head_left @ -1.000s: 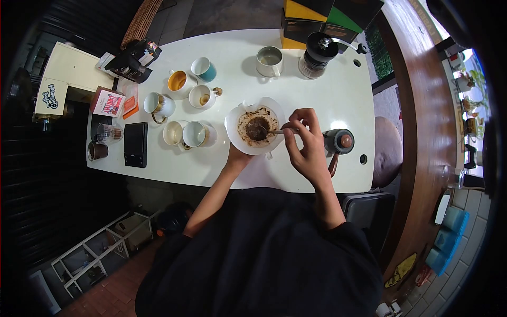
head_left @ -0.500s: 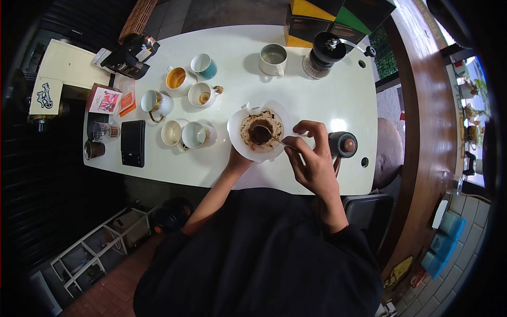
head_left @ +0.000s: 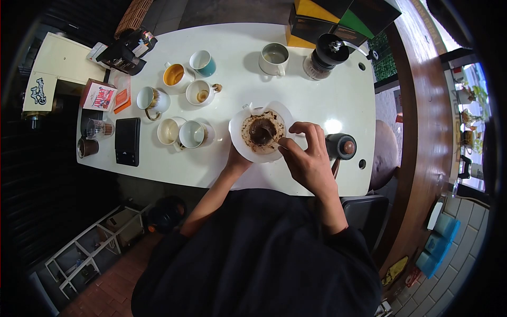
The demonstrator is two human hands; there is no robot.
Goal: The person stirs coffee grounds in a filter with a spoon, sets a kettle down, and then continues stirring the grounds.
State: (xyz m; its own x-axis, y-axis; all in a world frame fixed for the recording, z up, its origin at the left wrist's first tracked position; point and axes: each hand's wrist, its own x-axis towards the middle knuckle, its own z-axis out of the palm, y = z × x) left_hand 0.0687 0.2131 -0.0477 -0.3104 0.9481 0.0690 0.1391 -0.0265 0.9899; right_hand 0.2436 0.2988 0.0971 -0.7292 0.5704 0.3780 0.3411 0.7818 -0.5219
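Observation:
A white dripper lined with a paper filter (head_left: 244, 143) is in front of me, with dark wet coffee grounds (head_left: 262, 132) inside and up the paper. My left hand (head_left: 238, 158) holds the dripper from its lower left side; most of its fingers are hidden beneath. In my right hand (head_left: 308, 158) a thin spoon (head_left: 274, 138) is pinched between thumb and index finger, its bowl down in the grounds. A black kettle with a brown knob (head_left: 341, 146) stands just right of this hand.
Several mugs, among them an orange-lined one (head_left: 174, 75) and a teal one (head_left: 203, 63), stand left. A black scale (head_left: 128, 141) lies farther left. Toward the back are a grey mug (head_left: 274, 59), a hand grinder (head_left: 325, 57) and dark boxes (head_left: 311, 31).
My right hand has moved slightly left and the spoon has sunk deeper into the grounds. My left hand still supports the dripper. The view has shifted a little.

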